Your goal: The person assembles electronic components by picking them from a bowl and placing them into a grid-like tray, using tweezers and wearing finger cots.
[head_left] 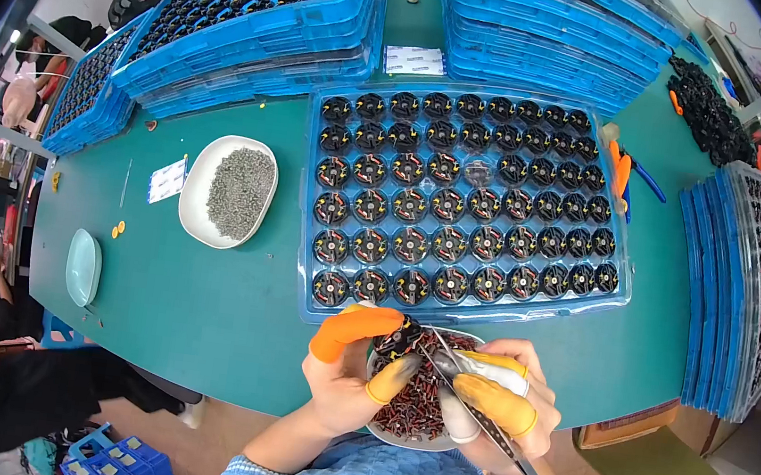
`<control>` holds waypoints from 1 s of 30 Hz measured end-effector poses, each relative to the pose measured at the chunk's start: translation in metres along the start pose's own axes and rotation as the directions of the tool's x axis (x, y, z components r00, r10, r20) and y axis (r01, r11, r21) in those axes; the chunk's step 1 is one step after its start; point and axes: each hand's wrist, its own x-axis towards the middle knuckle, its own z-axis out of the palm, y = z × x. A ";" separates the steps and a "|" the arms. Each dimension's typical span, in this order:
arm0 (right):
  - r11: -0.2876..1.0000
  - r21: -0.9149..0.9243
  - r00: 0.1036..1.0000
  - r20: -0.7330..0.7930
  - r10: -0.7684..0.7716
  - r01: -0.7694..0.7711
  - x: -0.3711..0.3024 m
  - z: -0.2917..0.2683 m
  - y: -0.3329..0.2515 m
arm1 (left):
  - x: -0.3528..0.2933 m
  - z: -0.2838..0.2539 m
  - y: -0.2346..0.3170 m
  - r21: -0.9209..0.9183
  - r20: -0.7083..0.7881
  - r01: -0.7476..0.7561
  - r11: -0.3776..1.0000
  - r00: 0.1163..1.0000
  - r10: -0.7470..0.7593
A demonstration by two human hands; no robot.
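Toward the left end of the green surface (179,327) sits a small pale dish (84,268), with two yellow rings (119,230) nearby. Next comes a white bowl (195,220) holding a heap of small grey pieces (244,190). Right of it, near the person, the left hand (343,375), wearing coloured finger covers, pinches a round black part (397,336) above the near bowl (417,443), filled with small reddish-brown pieces (412,405). Just beyond stands a blue tray (532,315) set with rows of similar round parts. The right hand (512,407), also finger-covered, grips metal tweezers (507,446), their tips at the held part. Farther right are a blue-handled tool (647,179) and stacked blue trays (708,297).
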 end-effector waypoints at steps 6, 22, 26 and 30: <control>1.000 -0.006 1.000 -0.019 0.000 0.000 0.003 0.001 -0.001 | 0.002 0.001 -0.001 -0.006 0.021 0.003 1.000 1.000 -0.003; 0.990 -0.109 0.992 0.098 -0.081 0.092 -0.006 -0.001 -0.005 | -0.002 -0.002 -0.003 -0.078 0.040 0.063 0.995 0.997 -0.060; 0.984 -0.151 0.991 0.115 -0.073 0.090 -0.002 -0.003 -0.005 | 0.005 0.003 0.000 -0.087 0.065 0.074 0.993 0.996 -0.069; 0.979 -0.144 0.986 0.096 -0.133 0.146 -0.004 0.005 -0.003 | 0.003 0.000 0.000 -0.097 0.002 0.197 0.976 0.980 -0.197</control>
